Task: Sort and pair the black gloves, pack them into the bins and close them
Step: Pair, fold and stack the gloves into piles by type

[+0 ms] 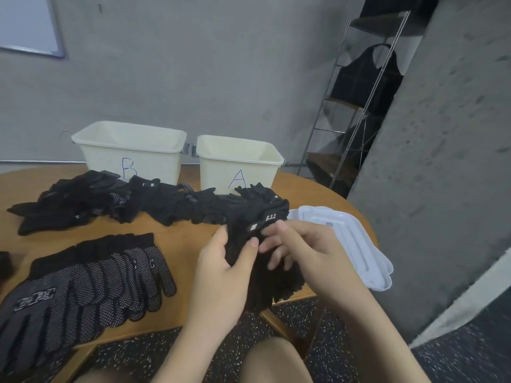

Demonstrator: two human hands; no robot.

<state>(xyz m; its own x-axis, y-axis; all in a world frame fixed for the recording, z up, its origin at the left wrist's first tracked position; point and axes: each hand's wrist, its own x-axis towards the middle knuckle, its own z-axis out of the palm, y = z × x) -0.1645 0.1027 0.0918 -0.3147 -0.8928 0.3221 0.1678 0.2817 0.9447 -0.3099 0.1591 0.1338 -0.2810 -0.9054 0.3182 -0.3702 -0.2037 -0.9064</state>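
Both bins (132, 150) stand unfilled and lidless; behind the lids (345, 244), the left hand (224, 261) and right hand (298, 244) grip gloves (249, 236) for pairing.

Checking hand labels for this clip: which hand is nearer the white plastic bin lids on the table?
Right. The right hand sits just beside the white plastic lids; the left hand is farther, across the held black gloves.

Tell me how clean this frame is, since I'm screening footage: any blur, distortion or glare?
Head view: wide-angle bending curves the table edge and tilts the shelf rack; both hands and the held gloves look slightly motion-soft; lighting is dim and even, no glare.
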